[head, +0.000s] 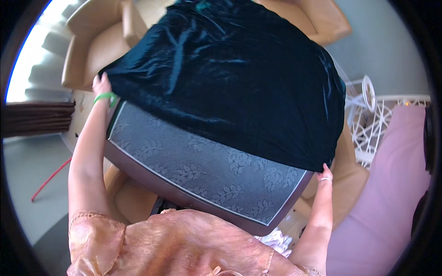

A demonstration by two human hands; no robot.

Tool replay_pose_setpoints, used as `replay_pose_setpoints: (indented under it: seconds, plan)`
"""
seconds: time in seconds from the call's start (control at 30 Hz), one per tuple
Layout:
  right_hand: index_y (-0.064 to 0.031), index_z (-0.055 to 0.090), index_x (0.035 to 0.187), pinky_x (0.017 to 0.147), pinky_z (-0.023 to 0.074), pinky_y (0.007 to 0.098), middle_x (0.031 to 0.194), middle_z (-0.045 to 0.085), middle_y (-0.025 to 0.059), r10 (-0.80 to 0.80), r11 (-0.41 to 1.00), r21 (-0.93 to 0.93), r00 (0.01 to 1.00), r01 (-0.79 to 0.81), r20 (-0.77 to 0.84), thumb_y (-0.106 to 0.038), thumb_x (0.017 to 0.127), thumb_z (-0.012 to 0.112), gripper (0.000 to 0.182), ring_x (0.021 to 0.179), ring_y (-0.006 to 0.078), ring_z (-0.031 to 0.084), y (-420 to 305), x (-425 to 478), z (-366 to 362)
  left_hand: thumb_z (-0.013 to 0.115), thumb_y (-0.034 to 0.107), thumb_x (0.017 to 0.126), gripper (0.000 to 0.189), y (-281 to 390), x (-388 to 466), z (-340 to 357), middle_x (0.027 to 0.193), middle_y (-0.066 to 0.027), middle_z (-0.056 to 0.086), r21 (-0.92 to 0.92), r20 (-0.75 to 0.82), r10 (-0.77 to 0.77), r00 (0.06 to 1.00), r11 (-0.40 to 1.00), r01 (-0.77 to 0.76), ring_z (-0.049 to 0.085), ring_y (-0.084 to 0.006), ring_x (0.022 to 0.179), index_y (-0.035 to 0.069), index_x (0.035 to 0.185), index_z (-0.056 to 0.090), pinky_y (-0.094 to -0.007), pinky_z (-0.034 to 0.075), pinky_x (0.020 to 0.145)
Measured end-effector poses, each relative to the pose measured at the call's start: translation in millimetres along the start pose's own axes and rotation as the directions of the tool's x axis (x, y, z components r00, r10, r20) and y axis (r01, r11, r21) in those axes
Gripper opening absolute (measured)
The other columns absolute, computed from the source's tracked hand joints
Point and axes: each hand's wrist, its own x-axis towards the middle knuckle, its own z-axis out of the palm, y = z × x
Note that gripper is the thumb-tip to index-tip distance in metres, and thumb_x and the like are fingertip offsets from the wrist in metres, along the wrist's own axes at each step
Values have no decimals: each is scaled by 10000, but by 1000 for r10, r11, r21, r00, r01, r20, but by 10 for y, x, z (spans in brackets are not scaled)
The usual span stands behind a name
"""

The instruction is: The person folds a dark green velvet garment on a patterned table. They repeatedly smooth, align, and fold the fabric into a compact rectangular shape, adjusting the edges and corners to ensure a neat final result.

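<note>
A dark teal velvet cloth is stretched wide between my two hands. At its left corner, my left hand, with a green bangle on the wrist, grips the edge. The opposite near corner is pinched by my right hand, which wears a pale bracelet. Under the cloth is a table with a brown edge, its far part hidden. The near strip of its top shows a grey leaf-patterned table cover with a light border.
Tan armchairs stand around the table, including one at the far left and one at the far right. A white lattice stand is at the right, beside a mauve-covered surface. Brown folded fabric hangs at the left.
</note>
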Motion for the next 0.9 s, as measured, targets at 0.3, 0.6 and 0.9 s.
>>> replay_pose_setpoints:
  seconds: [0.3,0.6,0.9]
  plan:
    - [-14,575,1168,862,478,361,1121,635,105,-572,818,119,817,563,71,-282,881,625,396,968,244,603,-3205,-480,673,534,287,913,326,2186,1894,-926,1026,-176,629,-791,28,-49,998,610,52,600,-298,908,28,1103,591,-378,474,827]
    - [72,513,1232,1047,383,364,1234,572,188,-726,591,525,687,613,16,-176,917,573,405,1142,271,539,-2504,-2654,-534,544,168,939,160,1999,1320,-2362,972,-105,641,-966,219,47,975,153,209,641,-213,848,53,1051,557,-337,547,687]
    - [16,622,1063,924,459,341,1099,626,111,-485,854,127,860,505,-157,-133,760,653,339,998,220,577,304,-3410,-2311,549,212,940,315,162,-116,-2918,1101,-125,609,-856,362,-50,931,376,353,613,-236,973,-5,1167,527,-353,512,841]
